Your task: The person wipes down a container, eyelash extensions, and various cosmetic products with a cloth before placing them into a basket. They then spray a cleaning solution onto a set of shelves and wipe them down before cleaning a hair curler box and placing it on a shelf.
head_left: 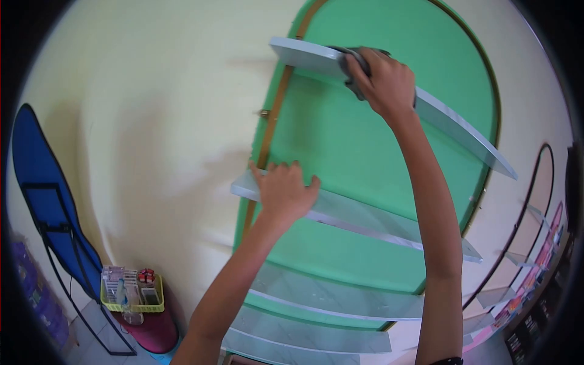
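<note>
My right hand [389, 82] grips a dark grey cloth [354, 76] and presses it on the front edge of the top white shelf [456, 121]. My left hand [285, 187] rests on the second white shelf [365, 219] below, near its left end, with the fingers spread. Both shelves are fixed across a green wall panel [347, 134] with a rounded top and a brown border. Part of the cloth is hidden behind my right hand.
Lower shelves [328, 298] continue down the panel. A folded blue ironing board [52, 176] leans at the left. Beside it a yellow basket [134, 307] with bottles and boxes stands on a dark red stool [155, 334]. Another shelf unit [517, 258] is at the right.
</note>
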### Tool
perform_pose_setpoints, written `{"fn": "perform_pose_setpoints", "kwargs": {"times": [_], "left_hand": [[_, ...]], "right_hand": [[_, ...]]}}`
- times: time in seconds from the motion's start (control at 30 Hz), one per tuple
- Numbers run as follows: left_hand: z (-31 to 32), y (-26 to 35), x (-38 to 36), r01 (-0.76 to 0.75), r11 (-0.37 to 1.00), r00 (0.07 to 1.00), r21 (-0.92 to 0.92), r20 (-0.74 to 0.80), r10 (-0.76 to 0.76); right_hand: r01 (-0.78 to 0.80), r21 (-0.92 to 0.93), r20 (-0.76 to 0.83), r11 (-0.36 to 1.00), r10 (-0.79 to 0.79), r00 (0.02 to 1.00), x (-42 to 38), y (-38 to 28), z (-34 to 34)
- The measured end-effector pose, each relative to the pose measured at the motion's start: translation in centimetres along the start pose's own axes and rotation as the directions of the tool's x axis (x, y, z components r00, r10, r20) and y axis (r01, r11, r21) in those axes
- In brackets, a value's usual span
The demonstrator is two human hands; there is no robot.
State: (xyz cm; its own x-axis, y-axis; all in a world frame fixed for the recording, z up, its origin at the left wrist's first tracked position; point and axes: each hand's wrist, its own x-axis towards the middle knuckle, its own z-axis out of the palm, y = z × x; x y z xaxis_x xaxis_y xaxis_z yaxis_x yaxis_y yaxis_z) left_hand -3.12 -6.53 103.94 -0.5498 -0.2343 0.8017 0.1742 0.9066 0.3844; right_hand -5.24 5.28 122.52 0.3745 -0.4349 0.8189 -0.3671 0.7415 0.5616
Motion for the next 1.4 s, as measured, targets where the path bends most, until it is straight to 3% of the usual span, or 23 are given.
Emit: {"fn": "perform_pose_setpoints", "kwargs": {"times": [0.13, 0.3, 0.43, 0.53, 0.57, 0.63, 0.67, 0.7, 0.8, 0.87, 0.9, 0.93, 0.97, 1.07, 1.13, 1.27, 1.4], "left_hand": [[0.4, -0.3, 0.1, 0.007, 0.995, 0.999, 0.096, -0.038, -0.003], [-0.3, 0.4, 0.0, 0.019, 1.0, 1.0, -0.011, -0.001, -0.019], [-0.2, 0.6, 0.0, 0.06, 0.998, 0.998, -0.025, -0.02, -0.061], [-0.3, 0.9, 0.0, 0.083, 0.996, 0.996, -0.029, -0.015, -0.083], [-0.2, 0.9, 0.0, 0.095, 0.995, 0.995, -0.02, -0.011, -0.095], [0.1, 0.7, -0.1, 0.033, 0.999, 0.995, -0.013, -0.096, -0.034], [0.2, 0.7, -0.1, 0.055, 0.998, 0.994, 0.004, -0.099, -0.055], [0.2, 0.7, -0.1, 0.033, 0.999, 0.993, -0.001, -0.11, -0.033], [0.4, 0.6, 0.0, 0.014, 1.0, 0.991, 0.002, -0.132, -0.014], [0.6, 0.6, 0.1, 0.014, 1.0, 0.991, 0.007, -0.136, -0.013], [0.7, 0.6, 0.1, 0.014, 0.999, 0.991, 0.03, -0.131, -0.01], [0.7, 0.5, 0.1, 0.012, 0.998, 0.992, 0.057, -0.126, -0.004], [0.7, 0.4, 0.2, 0.025, 0.997, 0.992, 0.08, -0.123, -0.015], [0.8, 0.2, 0.0, 0.001, 0.998, 0.991, 0.066, -0.132, 0.008], [0.8, 0.3, 0.0, -0.028, 0.999, 0.991, 0.027, -0.131, 0.031], [0.5, 0.3, -0.1, -0.026, 0.998, 0.988, 0.056, -0.15, 0.035], [0.1, 0.2, 0.0, -0.025, 1.0, 0.993, -0.002, -0.113, 0.025]], "right_hand": [[-0.017, -0.159, -0.097, 0.987, 0.001, 0.995, -5.3, 7.8, -6.1], [-0.24, -0.175, -0.113, 0.955, 0.222, 0.968, -11.8, 17.7, -13.9], [-0.373, -0.226, -0.054, 0.9, 0.371, 0.927, -15.3, 24.7, -18.5], [-0.586, -0.417, 0.053, 0.694, 0.662, 0.747, -16.0, 28.2, -20.8], [-0.599, -0.403, 0.116, 0.692, 0.688, 0.716, -15.9, 30.0, -21.2], [-0.482, -0.469, 0.241, 0.74, 0.632, 0.737, -16.0, 32.2, -21.1], [-0.34, -0.536, 0.304, 0.773, 0.552, 0.776, -15.4, 32.0, -20.8], [-0.47, -0.493, 0.431, 0.732, 0.675, 0.6, -14.3, 31.9, -20.8], [-0.657, -0.366, 0.754, 0.659, 0.624, 0.206, -9.1, 27.5, -19.0], [-0.728, -0.241, 0.766, 0.642, 0.586, 0.264, -6.7, 21.7, -16.9], [-0.727, -0.321, 0.725, 0.607, 0.652, 0.224, -5.5, 20.4, -15.3], [-0.693, -0.292, 0.73, 0.659, 0.622, 0.284, -4.6, 19.2, -13.8], [-0.725, -0.296, 0.791, 0.621, 0.585, 0.179, -2.8, 17.6, -12.4], [-0.665, -0.085, 0.835, 0.742, 0.417, 0.359, 0.4, 12.4, -7.4], [-0.674, -0.112, 0.836, 0.731, 0.436, 0.334, 2.9, 8.1, -4.5], [-0.721, 0.032, 0.903, 0.692, 0.29, 0.318, 6.9, 1.6, 0.2], [-0.683, 0.148, 0.886, 0.715, 0.211, 0.413, 9.0, -2.6, 2.9]]}}
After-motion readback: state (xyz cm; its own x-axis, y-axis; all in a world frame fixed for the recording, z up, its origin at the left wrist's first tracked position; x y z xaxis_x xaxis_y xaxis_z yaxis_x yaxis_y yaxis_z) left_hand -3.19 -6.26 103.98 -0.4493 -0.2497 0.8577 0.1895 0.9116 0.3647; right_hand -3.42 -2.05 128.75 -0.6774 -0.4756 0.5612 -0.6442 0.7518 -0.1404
